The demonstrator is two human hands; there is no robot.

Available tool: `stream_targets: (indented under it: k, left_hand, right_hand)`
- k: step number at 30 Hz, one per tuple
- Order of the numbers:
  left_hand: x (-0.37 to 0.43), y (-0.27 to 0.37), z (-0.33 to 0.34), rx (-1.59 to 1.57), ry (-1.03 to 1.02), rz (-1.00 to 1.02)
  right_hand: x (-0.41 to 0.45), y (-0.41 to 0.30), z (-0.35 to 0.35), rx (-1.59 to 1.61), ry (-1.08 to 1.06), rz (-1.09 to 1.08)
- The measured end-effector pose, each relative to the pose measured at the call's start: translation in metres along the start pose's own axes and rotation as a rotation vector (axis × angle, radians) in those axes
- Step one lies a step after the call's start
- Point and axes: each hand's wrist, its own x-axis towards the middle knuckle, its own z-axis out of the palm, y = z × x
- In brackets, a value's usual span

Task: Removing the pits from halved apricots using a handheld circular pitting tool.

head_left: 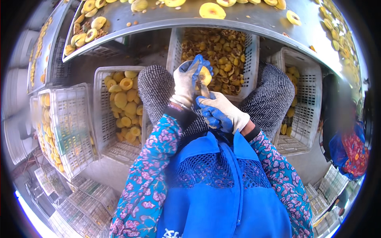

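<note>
My left hand [188,78], in a white work glove with blue coating, holds a yellow peach half [206,75] up before my lap. My right hand [221,112], gloved the same way, is closed around the handle of a small pitting tool [203,89]. The tool's upper end meets the lower side of the fruit; its exact shape is partly hidden by the fingers. Beyond my hands, between my knees, stands a white plastic crate [251,64] full of yellow fruit pieces and brownish scraps.
A metal worktable [166,26] with scattered peach halves [212,11] crosses ahead. Crates of fruit stand at my left [102,119] and right [306,98]. Another crate [74,128] is tilted further left, near stacked crates [86,205]. A person [348,145] is close at the right.
</note>
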Motion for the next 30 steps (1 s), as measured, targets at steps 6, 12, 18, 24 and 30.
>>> stream_targets:
  k: [6,12,18,24,30]
  left_hand:
    - [0.014,-0.011,-0.028,0.236,-0.019,-0.034]
    - [0.009,0.02,-0.012,0.255,-0.306,-0.133]
    - [0.011,0.017,-0.007,0.265,-0.362,-0.055]
    - [0.001,0.03,0.009,0.148,-0.124,0.042]
    - [0.005,0.039,0.013,0.124,-0.089,0.102]
  right_hand:
    - [0.008,0.0,-0.003,-0.068,-0.078,0.042]
    - [0.011,0.011,-0.023,0.499,-0.543,0.162]
    - [0.015,0.024,-0.016,0.766,-0.759,0.03]
    - [0.022,0.02,-0.01,0.76,-0.835,-0.021]
    - [0.023,0.014,-0.003,0.77,-0.923,-0.025]
